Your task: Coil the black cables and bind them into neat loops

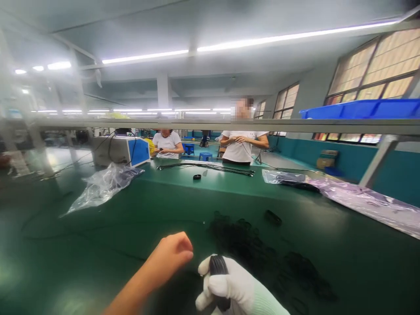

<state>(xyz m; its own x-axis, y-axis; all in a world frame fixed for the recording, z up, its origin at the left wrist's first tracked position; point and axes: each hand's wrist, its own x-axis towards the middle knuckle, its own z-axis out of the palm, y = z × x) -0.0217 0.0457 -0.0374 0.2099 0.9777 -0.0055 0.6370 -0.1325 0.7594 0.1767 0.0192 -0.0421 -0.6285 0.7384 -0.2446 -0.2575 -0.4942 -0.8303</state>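
My right hand (pixel 234 284), in a white glove, grips a small coil of black cable (pixel 219 267) wound into a tight bundle. Its fingers and thumb wrap round the coil from both sides. To its left, a short distance away, my bare left hand (pixel 173 251) hovers over the green tabletop with its fingers curled in. Whatever those fingers hold, if anything, is hidden. Just beyond both hands lies a loose heap of thin black rings (pixel 243 234). Another small black coil (pixel 273 217) rests behind the heap.
A clear plastic bag (pixel 106 188) and a blue-and-grey machine (pixel 121 151) stand at left. Long black cables (pixel 206 166) and a black ring (pixel 197 177) lie farther back. Bagged goods (pixel 370 197) are at right. A shelf bar (pixel 197 124) crosses above; two people are beyond.
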